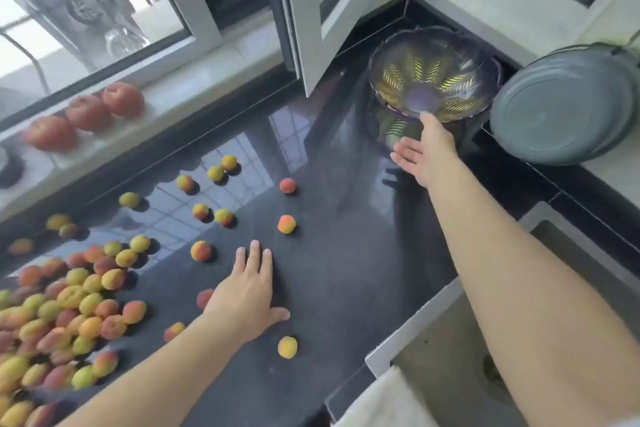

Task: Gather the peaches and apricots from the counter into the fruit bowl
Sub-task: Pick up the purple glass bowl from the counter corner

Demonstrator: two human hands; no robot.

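A dark glass fruit bowl (433, 71) with yellow leaf patterns stands empty in the counter's far right corner. My right hand (424, 151) stretches toward it with straight fingers, its thumb tip touching the near rim. My left hand (247, 291) lies flat, palm down, on the black counter (346, 253) and holds nothing. A big heap of apricots (65, 315) covers the near left of the counter, and several loose ones (286, 224) lie scattered around my left hand. Three large red peaches (88, 113) sit in a row on the window sill at the left.
An open window sash (311, 10) juts over the counter just left of the bowl. A grey round basin (561, 104) leans at the far right. A sink (460, 357) lies at the near right, with a white cloth (384, 402) on its front edge.
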